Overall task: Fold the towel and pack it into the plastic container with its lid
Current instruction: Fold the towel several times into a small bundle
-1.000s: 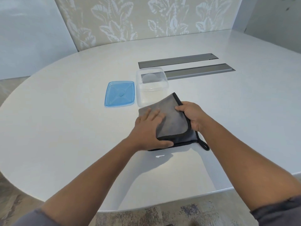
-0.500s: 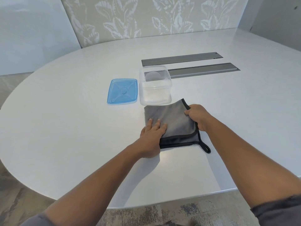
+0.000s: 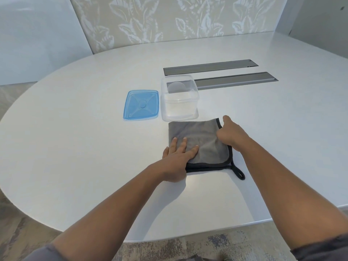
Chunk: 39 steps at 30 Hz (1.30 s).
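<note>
On a pale oval table (image 3: 75, 147), one grey towel (image 3: 203, 142) with a black border lies folded into a rough square, one clear plastic container (image 3: 179, 102) stands open just beyond it, and one blue lid (image 3: 140, 104) lies flat immediately to the left of the container, its edge just beside the container's wall. Two long dark slots (image 3: 235, 80) are set into the tabletop behind the container, running side by side toward the right. Two bare forearms reach in from the near edge, one hand on each side of the towel. The left hand (image 3: 178, 157) lies flat on the towel's near left part, fingers straight and spread slightly, pressing the cloth to the table, with the thumb off the cloth's left edge. The right hand (image 3: 230, 134) rests on the towel's right edge, its fingers curled under toward the cloth and its thumb raised toward the far corner; whether those fingers actually pinch the fabric cannot be told from this angle. The towel sits between the two hands, touched by both, its far edge just short of the container's base. A small black hanging loop (image 3: 239, 173) trails from the towel's near right corner onto the bare table. Behind the table stands a panel (image 3: 178, 21) printed with pale leaf shapes, and a mottled floor (image 3: 17, 232) shows below the table's near rim.
</note>
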Each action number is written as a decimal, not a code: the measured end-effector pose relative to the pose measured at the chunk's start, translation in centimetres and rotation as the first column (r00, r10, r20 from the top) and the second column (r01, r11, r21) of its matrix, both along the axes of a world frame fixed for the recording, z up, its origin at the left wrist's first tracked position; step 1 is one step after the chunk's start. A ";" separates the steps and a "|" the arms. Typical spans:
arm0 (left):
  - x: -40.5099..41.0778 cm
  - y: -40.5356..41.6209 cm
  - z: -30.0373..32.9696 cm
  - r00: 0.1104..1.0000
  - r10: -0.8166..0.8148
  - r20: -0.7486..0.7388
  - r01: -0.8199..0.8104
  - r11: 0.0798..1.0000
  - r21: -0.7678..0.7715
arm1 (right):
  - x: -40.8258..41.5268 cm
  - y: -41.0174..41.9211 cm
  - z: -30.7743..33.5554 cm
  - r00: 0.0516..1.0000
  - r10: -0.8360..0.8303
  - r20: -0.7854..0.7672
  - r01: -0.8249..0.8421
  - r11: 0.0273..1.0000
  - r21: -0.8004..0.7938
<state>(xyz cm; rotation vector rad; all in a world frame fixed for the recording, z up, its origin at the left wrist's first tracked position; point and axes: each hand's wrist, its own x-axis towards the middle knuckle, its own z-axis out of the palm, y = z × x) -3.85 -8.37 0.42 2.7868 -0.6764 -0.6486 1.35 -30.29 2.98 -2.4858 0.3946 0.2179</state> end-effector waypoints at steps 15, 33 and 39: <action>1.5 0.1 1.8 0.991 0.077 -0.106 -0.086 0.993 -0.078 | -0.5 2.9 -4.7 0.964 0.241 0.115 -0.175 0.895 -0.411; 3.4 5.6 -2.8 0.950 0.129 0.285 -0.139 0.990 0.016 | 0.3 8.7 -5.1 0.952 0.268 0.146 -0.212 0.925 -0.315; 2.8 9.2 -2.7 0.947 0.196 0.254 -0.193 0.980 -0.037 | 0.7 12.4 -5.2 0.941 0.306 0.143 -0.248 0.913 -0.323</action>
